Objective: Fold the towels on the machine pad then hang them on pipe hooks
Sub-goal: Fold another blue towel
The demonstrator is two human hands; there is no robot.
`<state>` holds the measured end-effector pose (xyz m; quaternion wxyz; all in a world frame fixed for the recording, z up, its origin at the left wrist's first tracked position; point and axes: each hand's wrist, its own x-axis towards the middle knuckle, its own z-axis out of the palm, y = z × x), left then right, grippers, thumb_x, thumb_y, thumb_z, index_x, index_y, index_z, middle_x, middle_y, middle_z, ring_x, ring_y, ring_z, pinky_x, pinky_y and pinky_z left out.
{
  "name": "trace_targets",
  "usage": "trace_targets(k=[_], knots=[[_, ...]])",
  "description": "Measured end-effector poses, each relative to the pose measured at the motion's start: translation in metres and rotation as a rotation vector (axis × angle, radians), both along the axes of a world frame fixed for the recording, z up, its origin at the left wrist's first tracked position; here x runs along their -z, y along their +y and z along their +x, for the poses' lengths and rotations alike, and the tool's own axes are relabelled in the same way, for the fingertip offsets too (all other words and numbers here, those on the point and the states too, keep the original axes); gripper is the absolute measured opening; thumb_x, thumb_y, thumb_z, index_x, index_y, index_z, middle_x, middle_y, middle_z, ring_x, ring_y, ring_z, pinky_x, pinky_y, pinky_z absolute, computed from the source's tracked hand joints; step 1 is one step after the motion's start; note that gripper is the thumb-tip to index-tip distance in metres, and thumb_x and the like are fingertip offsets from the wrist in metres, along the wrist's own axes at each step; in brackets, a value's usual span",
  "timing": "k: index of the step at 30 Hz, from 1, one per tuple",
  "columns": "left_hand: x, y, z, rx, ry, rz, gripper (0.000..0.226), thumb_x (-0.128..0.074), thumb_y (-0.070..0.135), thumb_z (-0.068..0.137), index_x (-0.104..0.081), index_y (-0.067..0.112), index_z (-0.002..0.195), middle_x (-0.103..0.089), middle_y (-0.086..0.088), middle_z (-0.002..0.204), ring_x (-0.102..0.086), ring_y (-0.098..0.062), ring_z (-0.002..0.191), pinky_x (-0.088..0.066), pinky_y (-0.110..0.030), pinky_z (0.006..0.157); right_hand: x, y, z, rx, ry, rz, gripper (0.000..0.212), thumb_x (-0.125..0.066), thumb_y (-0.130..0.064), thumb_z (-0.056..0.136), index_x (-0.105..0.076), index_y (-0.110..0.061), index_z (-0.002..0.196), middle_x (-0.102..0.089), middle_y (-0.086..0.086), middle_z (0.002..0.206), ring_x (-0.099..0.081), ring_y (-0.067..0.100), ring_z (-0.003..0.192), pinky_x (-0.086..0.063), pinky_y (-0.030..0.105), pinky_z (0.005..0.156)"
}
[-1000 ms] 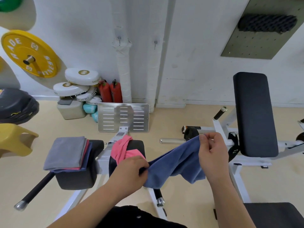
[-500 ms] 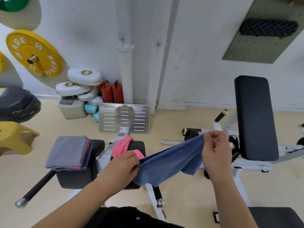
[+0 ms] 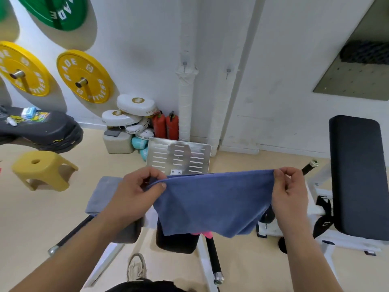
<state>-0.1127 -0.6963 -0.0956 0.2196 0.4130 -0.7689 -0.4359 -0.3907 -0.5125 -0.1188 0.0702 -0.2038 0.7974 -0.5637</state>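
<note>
A blue towel [image 3: 212,202] hangs stretched flat in the air in front of me. My left hand [image 3: 139,189] pinches its top left corner and my right hand [image 3: 289,190] pinches its top right corner. Below it a black machine pad [image 3: 176,243] shows, with a bit of a pink towel [image 3: 205,234] peeking out under the blue hem. A grey folded towel [image 3: 101,194] lies on the left pad, partly behind my left forearm. Two white pipes run up the wall, each with a small hook: the left hook [image 3: 185,64], the right hook [image 3: 228,71].
A large black back pad [image 3: 357,175] on a white frame stands at the right. A metal footplate [image 3: 179,158] leans behind the towel. A yellow stool [image 3: 42,168] sits left; white pads and red extinguishers [image 3: 166,125] crowd the wall base. Yellow plates [image 3: 84,75] hang on the wall.
Both hands have lifted the blue towel and pulled it wide apart, so it now hangs taut and flat. The towel now covers the pink towel. My view has tilted up and moved closer.
</note>
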Motion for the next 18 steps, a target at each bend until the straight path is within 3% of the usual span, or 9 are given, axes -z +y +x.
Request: trace_targets(k=[3, 7, 9, 12, 15, 18], knots=[[-0.020, -0.021, 0.007, -0.039, 0.028, -0.002, 0.021, -0.067, 0.005, 0.092, -0.072, 0.025, 0.091, -0.074, 0.012, 0.088, -0.064, 0.005, 0.080, -0.048, -0.003, 0.067, 0.007, -0.022, 0.002, -0.071, -0.047, 0.036, 0.006, -0.050, -0.033, 0.106, -0.051, -0.028, 0.104, -0.064, 0.002, 0.082, -0.057, 0.020, 0.074, -0.045, 0.035, 0.069], [-0.026, -0.047, 0.027, -0.109, 0.063, -0.014, 0.036, -0.072, 0.011, 0.092, -0.068, 0.037, 0.117, -0.072, 0.013, 0.097, -0.065, 0.011, 0.089, -0.049, -0.004, 0.070, 0.002, -0.049, 0.013, -0.103, -0.026, -0.016, 0.006, -0.051, -0.029, 0.107, -0.051, -0.027, 0.101, -0.059, 0.001, 0.075, -0.050, 0.016, 0.064, -0.039, 0.033, 0.063], [-0.029, -0.060, 0.039, -0.159, 0.083, 0.026, 0.031, -0.074, 0.012, 0.092, -0.071, 0.036, 0.112, -0.073, 0.012, 0.093, -0.066, 0.013, 0.085, -0.049, -0.006, 0.068, -0.007, -0.063, 0.023, -0.114, -0.011, -0.031, 0.004, -0.050, -0.027, 0.107, -0.051, -0.024, 0.104, -0.060, 0.002, 0.079, -0.052, 0.014, 0.066, -0.040, 0.032, 0.062], [-0.026, -0.076, 0.059, -0.195, 0.129, 0.119, 0.024, -0.072, 0.008, 0.093, -0.076, 0.029, 0.084, -0.076, 0.006, 0.079, -0.066, -0.002, 0.072, -0.052, -0.017, 0.066, -0.023, -0.086, 0.046, -0.119, 0.035, -0.072, 0.004, -0.050, -0.023, 0.107, -0.052, -0.019, 0.106, -0.062, 0.002, 0.086, -0.057, 0.012, 0.073, -0.043, 0.030, 0.064], [-0.034, -0.098, 0.079, -0.196, 0.237, 0.188, 0.020, -0.066, 0.012, 0.098, -0.072, 0.029, 0.088, -0.074, 0.001, 0.083, -0.065, -0.015, 0.079, -0.055, -0.033, 0.069, -0.039, -0.110, 0.066, -0.091, 0.087, -0.096, 0.003, -0.049, -0.025, 0.106, -0.050, -0.023, 0.104, -0.061, -0.002, 0.087, -0.057, 0.010, 0.077, -0.043, 0.028, 0.067], [-0.036, -0.124, 0.096, -0.272, 0.215, 0.208, 0.009, -0.065, 0.021, 0.099, -0.069, 0.029, 0.095, -0.073, -0.002, 0.092, -0.066, -0.022, 0.086, -0.058, -0.041, 0.075, -0.038, -0.140, 0.084, -0.145, 0.044, 0.020, 0.008, -0.049, -0.029, 0.105, -0.051, -0.030, 0.098, -0.063, 0.000, 0.079, -0.054, 0.017, 0.069, -0.041, 0.033, 0.064]])
